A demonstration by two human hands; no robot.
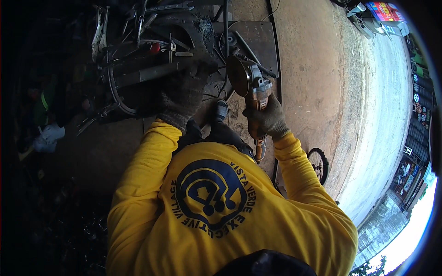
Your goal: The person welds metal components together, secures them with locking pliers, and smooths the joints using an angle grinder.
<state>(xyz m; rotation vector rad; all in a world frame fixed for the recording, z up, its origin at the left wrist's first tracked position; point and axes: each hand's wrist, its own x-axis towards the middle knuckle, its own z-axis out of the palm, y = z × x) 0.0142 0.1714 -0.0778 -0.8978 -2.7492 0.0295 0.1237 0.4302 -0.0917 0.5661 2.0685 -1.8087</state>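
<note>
My right hand (268, 117), in a knit work glove, is wrapped round the body of an angle grinder (258, 94). The grinder's disc (237, 74) is at its far end, left of the gear head, and a cord end hangs near my waist. My left hand (183, 94), in a dark glove, reaches over the dark workbench beside a flat metal bar (159, 72). Its fingers are lost in shadow, so what they touch is hidden. A gap separates the disc from my left glove.
Locking pliers (100, 34), a wrench (177, 6) and several loose metal pieces crowd the bench. A dark metal plate (260, 37) with a rod lies beyond the grinder. A bent metal rod (113, 87) curves at left. A bicycle wheel (317, 165) stands at right, near the pavement (380, 115).
</note>
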